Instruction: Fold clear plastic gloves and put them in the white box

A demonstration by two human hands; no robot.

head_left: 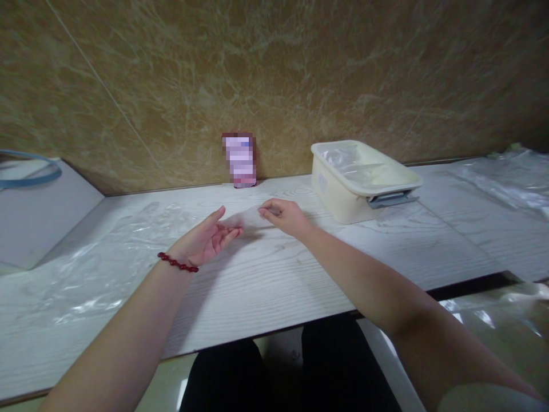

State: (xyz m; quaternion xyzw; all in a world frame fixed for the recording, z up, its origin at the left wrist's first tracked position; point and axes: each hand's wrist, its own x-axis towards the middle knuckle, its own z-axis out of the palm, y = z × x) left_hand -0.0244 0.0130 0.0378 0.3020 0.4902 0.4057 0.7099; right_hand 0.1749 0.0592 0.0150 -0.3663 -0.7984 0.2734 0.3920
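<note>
A small, thin translucent piece of plastic [249,217] is stretched between my hands above the white wood-grain table. My right hand [285,217] pinches its right end between thumb and fingers. At its left end is my left hand [212,237], palm turned up, fingers apart and thumb raised; the plastic reaches its fingertips without being gripped. A red bead bracelet [178,263] circles my left wrist. To the right of my right hand stands a cream plastic bin [338,194] with clear plastic pieces inside and a grey latch on its side.
A phone [242,160] leans against the marbled wall. Clear plastic sheets [115,252] lie on the left of the table [257,297], and more plastic [506,177] at the far right. A white box [38,217] with a blue ring [34,180] stands far left.
</note>
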